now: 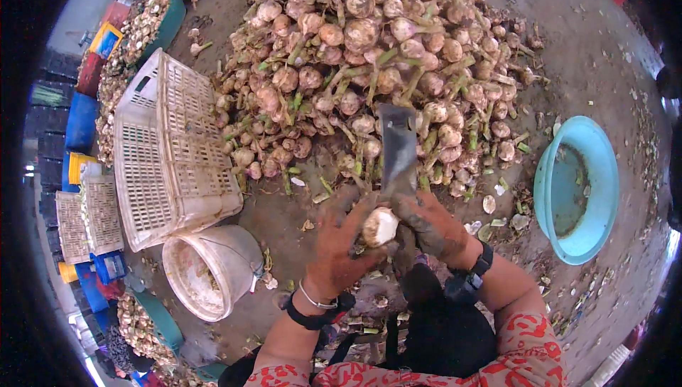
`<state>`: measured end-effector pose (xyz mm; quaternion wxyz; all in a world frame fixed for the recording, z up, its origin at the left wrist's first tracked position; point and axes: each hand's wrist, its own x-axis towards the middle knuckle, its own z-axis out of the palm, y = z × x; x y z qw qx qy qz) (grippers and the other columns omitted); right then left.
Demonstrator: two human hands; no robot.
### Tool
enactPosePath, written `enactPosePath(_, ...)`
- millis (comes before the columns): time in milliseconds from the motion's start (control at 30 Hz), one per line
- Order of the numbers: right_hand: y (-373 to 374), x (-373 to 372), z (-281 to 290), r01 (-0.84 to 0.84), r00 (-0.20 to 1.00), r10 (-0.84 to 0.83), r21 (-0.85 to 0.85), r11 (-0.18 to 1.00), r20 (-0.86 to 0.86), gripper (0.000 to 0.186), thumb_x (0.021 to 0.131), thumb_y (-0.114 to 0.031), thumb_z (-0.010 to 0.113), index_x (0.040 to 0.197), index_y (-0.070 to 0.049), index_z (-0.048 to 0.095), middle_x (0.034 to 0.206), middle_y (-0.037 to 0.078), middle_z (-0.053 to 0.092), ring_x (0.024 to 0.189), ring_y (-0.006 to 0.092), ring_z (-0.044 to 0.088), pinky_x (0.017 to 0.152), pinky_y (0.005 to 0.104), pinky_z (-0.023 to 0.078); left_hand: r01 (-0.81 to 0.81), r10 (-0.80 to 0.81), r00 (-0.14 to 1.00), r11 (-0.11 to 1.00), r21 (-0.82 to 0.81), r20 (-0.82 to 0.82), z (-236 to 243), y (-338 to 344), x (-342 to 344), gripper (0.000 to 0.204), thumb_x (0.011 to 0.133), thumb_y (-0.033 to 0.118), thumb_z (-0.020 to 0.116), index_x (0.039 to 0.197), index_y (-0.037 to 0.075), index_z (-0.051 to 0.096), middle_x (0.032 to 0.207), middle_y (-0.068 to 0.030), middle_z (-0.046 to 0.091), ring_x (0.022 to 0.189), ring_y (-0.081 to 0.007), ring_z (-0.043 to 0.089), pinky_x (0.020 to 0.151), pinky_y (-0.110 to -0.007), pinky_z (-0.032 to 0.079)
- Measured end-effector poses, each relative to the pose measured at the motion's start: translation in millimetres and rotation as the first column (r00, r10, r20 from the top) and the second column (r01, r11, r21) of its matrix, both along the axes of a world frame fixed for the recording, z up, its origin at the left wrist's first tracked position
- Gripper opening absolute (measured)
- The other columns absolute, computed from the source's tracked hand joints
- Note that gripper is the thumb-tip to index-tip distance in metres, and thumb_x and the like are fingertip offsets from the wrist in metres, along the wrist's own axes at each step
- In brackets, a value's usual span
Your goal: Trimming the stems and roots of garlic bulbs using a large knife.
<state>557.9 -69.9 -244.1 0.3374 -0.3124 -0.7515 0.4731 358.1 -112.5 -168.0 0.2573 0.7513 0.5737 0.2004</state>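
Observation:
In the lower middle of the head view my left hand is closed round a garlic bulb with a white cut face and a browner side. Just to its right my right hand grips a wide, dark metal blade that stands up away from me, beside the bulb. A large heap of pinkish garlic bulbs with green stems lies in front of both hands. Loose peel and stem scraps are scattered near them.
A white slatted crate and a whitish bucket stand at my left, a turquoise basin at my right. Garlic-filled tubs and coloured containers line the far left, with a person at lower left.

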Motion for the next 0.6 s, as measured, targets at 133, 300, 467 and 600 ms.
enactPosePath(133, 3, -18, 49, 0.075, 0.994, -0.096, -0.302, 0.95, -0.055, 0.038, 0.077, -0.017, 0.066, 0.112, -0.005, 0.058, 0.103, 0.013, 0.061, 0.094, 0.0315, 0.058, 0.084, 0.035, 0.044, -0.442, 0.434, 0.847, 0.896, -0.048, 0.308, -5, -15, 6, 0.06, 0.075, 0.024, 0.068, 0.125, -0.002, 0.045, 0.125, -0.0215, 0.045, 0.118, -0.0365, 0.042, 0.099, -0.042, 0.033)
enactPosePath(300, 4, -23, 35, 0.165, 0.981, -0.122, -0.319, 0.933, 0.15, 0.029, 0.079, -0.026, 0.066, 0.096, -0.002, 0.06, 0.09, 0.016, 0.063, 0.086, 0.0335, 0.061, 0.078, 0.0369, 0.046, -0.153, 0.594, 0.588, 0.748, -0.646, 0.549, -52, -19, -7, 0.035, 0.086, 0.015, 0.054, 0.117, -0.002, 0.052, 0.112, -0.0123, 0.056, 0.103, -0.0227, 0.055, 0.087, -0.034, 0.045)
enactPosePath(467, 12, 5, -4, 0.124, 0.739, 0.051, -0.21, 0.97, 0.672, 0.033, 0.081, -0.033, 0.063, 0.095, -0.003, 0.06, 0.086, 0.019, 0.063, 0.082, 0.0362, 0.061, 0.072, 0.04, 0.048, 0.12, 0.506, -0.34, 0.859, -0.498, 0.793, -10, 3, -66, 0.052, 0.079, 0.018, 0.061, 0.123, -0.002, 0.043, 0.113, -0.0109, 0.054, 0.095, -0.0223, 0.057, 0.08, -0.033, 0.05)
enactPosePath(600, 9, 12, -1, 0.348, 0.891, -0.257, -0.201, 0.916, 0.374, 0.037, 0.081, -0.031, 0.063, 0.1, 0.0, 0.059, 0.085, 0.02, 0.063, 0.079, 0.0354, 0.061, 0.071, 0.0395, 0.047, -0.283, 0.093, -0.327, 0.94, -0.191, 0.941, 40, 29, -125, 0.047, 0.08, 0.028, 0.061, 0.12, 0.007, 0.046, 0.111, -0.0053, 0.053, 0.099, -0.0195, 0.054, 0.081, -0.027, 0.047)
